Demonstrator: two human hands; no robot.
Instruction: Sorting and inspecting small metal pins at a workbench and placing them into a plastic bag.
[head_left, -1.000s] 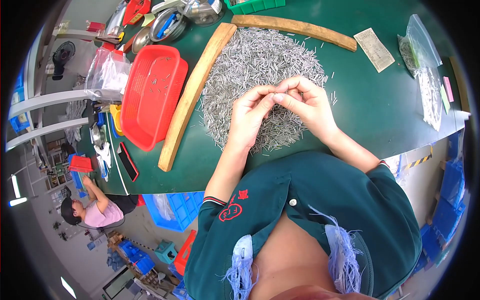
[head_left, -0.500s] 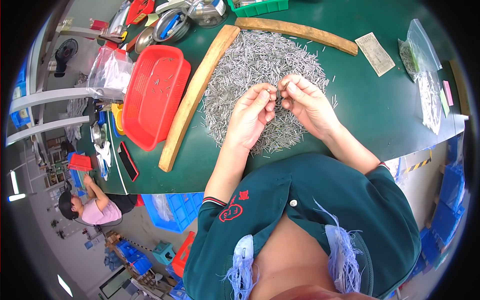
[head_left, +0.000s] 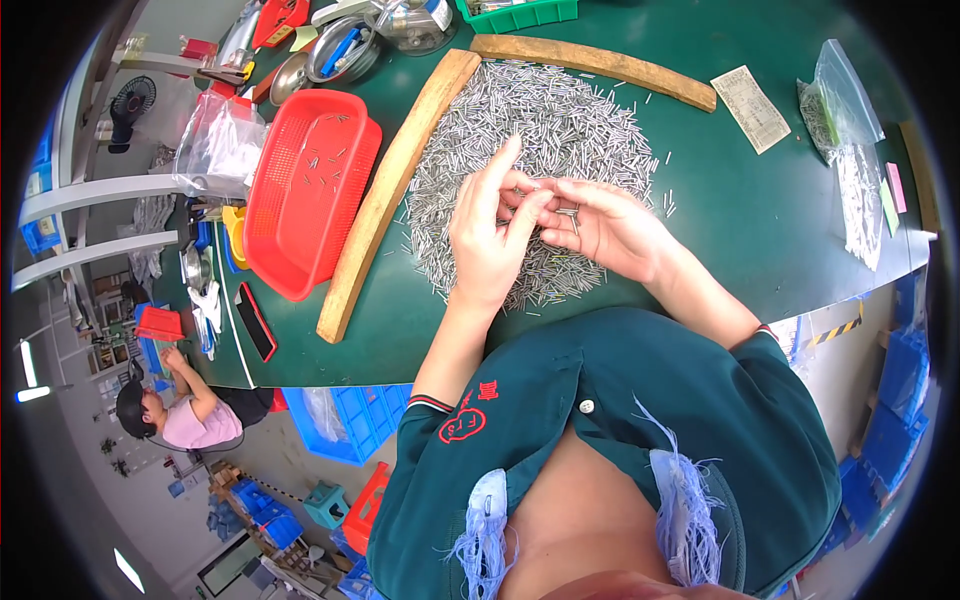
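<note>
A wide heap of short, thin silvery metal pins [head_left: 560, 110] covers the green table in front of me. My left hand [head_left: 488, 235] is over the heap, index finger raised and thumb apart from it. Its thumb and middle finger reach the fingertips of my right hand [head_left: 615, 228], and I cannot make out anything held there. The right hand is half curled with its palm turned inward. A few metal pins [head_left: 570, 213] show among its bent fingers.
Two wooden bars [head_left: 400, 195] border the heap at left and back. Beyond the left bar stands a red plastic basket [head_left: 262, 225] with a few pins inside. A banknote-like paper [head_left: 750, 108] and clear bags [head_left: 845, 110] lie right. A co-worker [head_left: 200, 415] sits far left.
My left index finger has lifted away from the thumb, and the hand has turned. My right hand has lowered slightly and opened its pinch, showing pins among its fingers.
</note>
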